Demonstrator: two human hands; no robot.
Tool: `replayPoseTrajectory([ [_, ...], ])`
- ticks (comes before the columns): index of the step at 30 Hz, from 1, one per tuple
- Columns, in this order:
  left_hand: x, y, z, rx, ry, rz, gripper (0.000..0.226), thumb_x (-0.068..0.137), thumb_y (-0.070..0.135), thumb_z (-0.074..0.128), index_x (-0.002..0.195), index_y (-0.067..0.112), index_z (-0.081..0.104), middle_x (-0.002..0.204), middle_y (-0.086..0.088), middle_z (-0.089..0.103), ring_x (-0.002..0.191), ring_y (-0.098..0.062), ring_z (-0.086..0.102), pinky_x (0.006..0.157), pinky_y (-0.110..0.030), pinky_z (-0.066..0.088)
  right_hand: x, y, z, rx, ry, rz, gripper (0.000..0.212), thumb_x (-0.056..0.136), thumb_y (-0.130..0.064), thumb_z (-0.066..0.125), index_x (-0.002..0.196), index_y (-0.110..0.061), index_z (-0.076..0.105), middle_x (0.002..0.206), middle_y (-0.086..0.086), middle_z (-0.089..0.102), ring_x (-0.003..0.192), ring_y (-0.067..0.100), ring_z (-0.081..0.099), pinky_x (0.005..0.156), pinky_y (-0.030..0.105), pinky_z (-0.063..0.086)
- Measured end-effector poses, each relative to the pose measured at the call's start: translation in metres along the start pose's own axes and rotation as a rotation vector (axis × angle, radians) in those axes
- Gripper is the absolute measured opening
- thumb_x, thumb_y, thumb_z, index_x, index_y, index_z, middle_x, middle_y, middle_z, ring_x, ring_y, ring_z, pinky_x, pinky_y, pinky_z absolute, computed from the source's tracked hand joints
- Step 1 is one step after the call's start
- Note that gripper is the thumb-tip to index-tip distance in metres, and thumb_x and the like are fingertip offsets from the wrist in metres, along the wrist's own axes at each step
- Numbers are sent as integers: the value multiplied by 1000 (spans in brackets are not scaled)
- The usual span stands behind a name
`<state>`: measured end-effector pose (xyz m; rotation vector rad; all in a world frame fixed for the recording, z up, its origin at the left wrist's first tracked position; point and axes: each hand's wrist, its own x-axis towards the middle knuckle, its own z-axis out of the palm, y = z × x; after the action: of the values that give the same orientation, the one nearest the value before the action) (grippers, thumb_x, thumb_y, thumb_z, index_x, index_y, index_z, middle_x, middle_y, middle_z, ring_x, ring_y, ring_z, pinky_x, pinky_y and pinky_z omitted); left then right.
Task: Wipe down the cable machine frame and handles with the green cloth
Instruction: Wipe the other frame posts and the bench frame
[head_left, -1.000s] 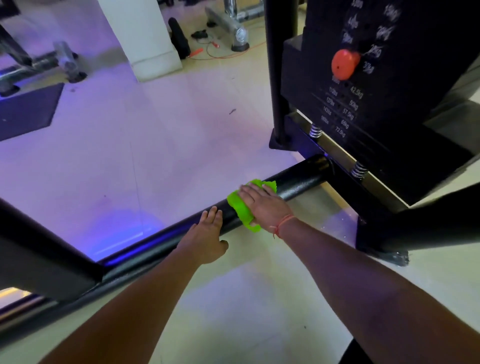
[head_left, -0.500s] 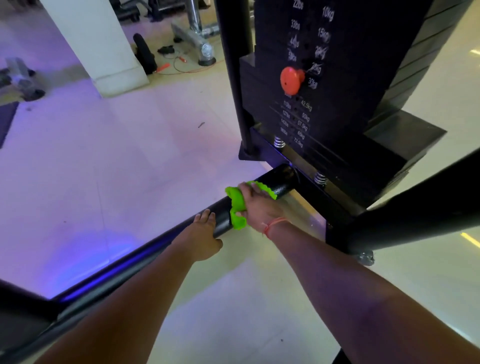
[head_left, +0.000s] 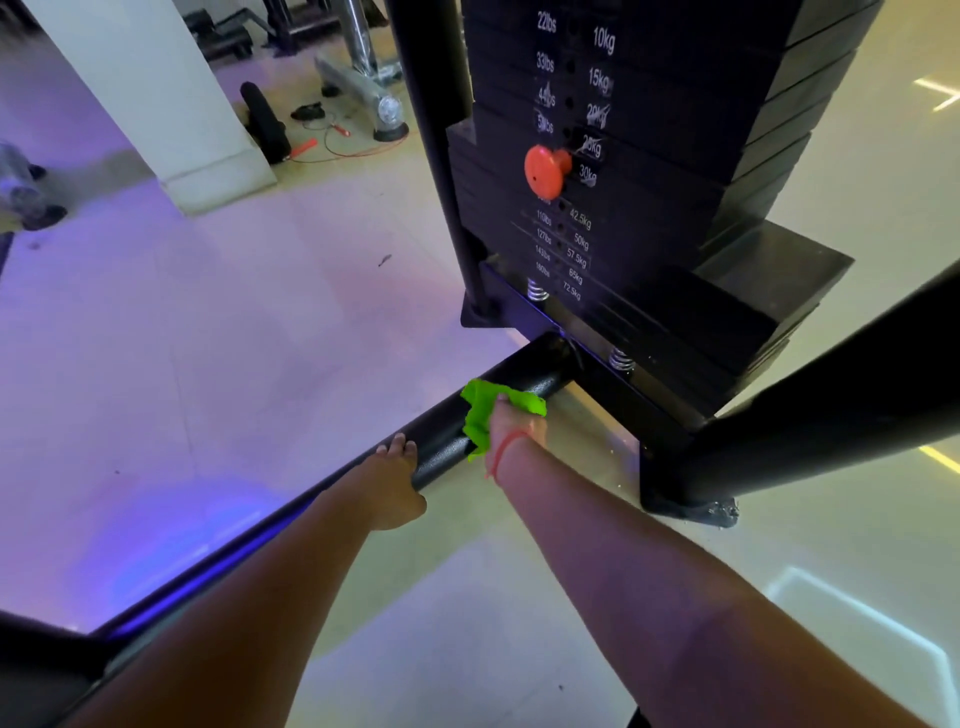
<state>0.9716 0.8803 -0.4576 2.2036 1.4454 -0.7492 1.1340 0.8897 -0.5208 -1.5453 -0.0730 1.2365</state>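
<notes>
Weight stack, up and beyond the fingers: plates printed 22lbs/10kg, 33lbs/15kg, then worn 20kg, 25kg, 30kg. Below the red selector pin: 110lbs/42.5kg, 127lbs/50kg, 57.5kg, 143lbs/65kg, 160lbs/72.5kg. Other labels unreadable.

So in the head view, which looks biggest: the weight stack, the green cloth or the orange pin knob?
1. weight stack, by far the largest.
2. green cloth, partly hidden under the right hand.
3. orange pin knob, only slightly smaller than the cloth.
</notes>
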Motion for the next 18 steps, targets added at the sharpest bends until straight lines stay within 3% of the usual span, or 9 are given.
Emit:
replayPoseTrajectory([
  [3, -4, -3, 0, -48, -4, 8, 81, 97, 25, 48, 161, 19, -1, 168, 1, -14, 156, -22, 0, 125, -36, 14, 27, -30, -28, 37, 33, -42, 40, 106, -25, 46, 143, -12, 45, 136, 7, 57, 74, 3, 53, 62, 21, 48],
  [6, -5, -7, 2, -74, -5, 20, 82, 97, 23, 48, 162, 22, -1, 168, 4, -14, 156, -20, 0, 124, -35, 14, 49, -31, -44, 15, 91, -34, 40, 103, -38, 52, 134, -14, 54, 116, 4, 60, 78, 11, 56, 72, 28, 51],
  [8, -5, -9, 1, -64, -11, 21, 81, 97, 24, 48, 162, 22, -1, 168, 4, -14, 156, -21, 0, 124, -36, 14, 57, -9, -33, 33, 149, -12, 42, 96, -55, 51, 115, -20, 63, 106, -1, 67, 84, 17, 63, 83, 34, 56],
  [10, -3, -10, 1, -57, -16, 19, 81, 97, 26, 47, 161, 23, -2, 168, 4, -14, 156, -23, 1, 125, -36, 14, 51, 12, -13, 79, 165, -2, 50, 92, -59, 46, 101, -18, 72, 88, -2, 75, 71, 19, 69, 70, 34, 58],
  [13, -3, -9, 4, -64, -14, 12, 82, 97, 25, 48, 161, 22, -3, 168, 3, -15, 156, -23, 0, 124, -36, 14, 30, -3, 2, 277, 7, 16, 38, 102, -27, 43, 86, -17, 75, 56, -2, 61, 41, 14, 53, 41, 18, 41],
  [16, -3, -8, 6, -67, -2, 10, 83, 97, 24, 48, 161, 20, -3, 168, 1, -15, 156, -25, 0, 125, -37, 15, 49, -30, -12, 346, -66, 77, 37, 105, -27, 39, 77, -20, 62, 47, -9, 52, 33, 11, 45, 39, 19, 38],
  [18, -3, -8, 7, -79, -1, 11, 83, 96, 23, 49, 161, 20, -3, 168, 1, -15, 156, -25, 0, 125, -37, 16, 73, -32, -28, 295, 24, 14, 38, 104, -37, 41, 91, -18, 71, 58, -8, 58, 40, 11, 49, 40, 20, 39],
])
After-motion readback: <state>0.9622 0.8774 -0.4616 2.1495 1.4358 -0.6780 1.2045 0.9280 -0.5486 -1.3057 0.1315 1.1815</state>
